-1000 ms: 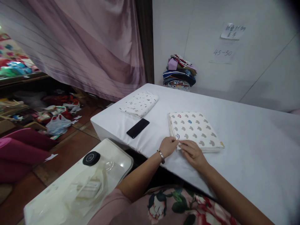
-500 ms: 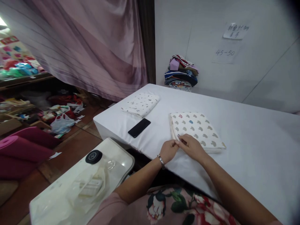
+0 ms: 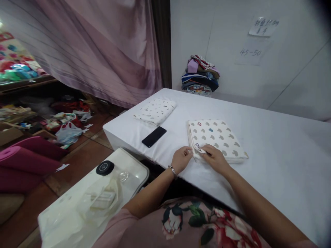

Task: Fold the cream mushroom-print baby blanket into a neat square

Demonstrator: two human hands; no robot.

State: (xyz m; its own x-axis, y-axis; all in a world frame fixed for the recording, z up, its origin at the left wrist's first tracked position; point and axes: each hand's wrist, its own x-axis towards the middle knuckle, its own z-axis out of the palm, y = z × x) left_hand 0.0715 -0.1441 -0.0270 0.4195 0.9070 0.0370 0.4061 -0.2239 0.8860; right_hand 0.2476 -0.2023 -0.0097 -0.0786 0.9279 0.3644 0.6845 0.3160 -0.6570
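Observation:
A folded white cloth (image 3: 218,136) with grey mushroom prints, one red and one blue, lies near the table's front edge. My right hand (image 3: 216,159) pinches the top layer at its near left corner, which is lifted and curled back a little. Beside that corner, my left hand (image 3: 181,159), a bracelet at its wrist, has its fingers curled and its fingertips at the cloth's left edge. Just what lies between those fingertips is hard to see. A second folded white cloth (image 3: 156,111) with small dark prints rests at the far left of the table.
A black phone (image 3: 154,136) lies on the white-covered table (image 3: 279,151). Left of me, a white case-like surface (image 3: 77,193) carries a round black object (image 3: 105,167) and clear plastic. Folded fabrics (image 3: 200,75) are stacked by the wall. Pink rolls (image 3: 28,168) stand on the floor.
My hands, close together at the corner before, have moved apart, the left one to the left. The cloth's top corner is now lifted in my right hand. The view has shifted slightly.

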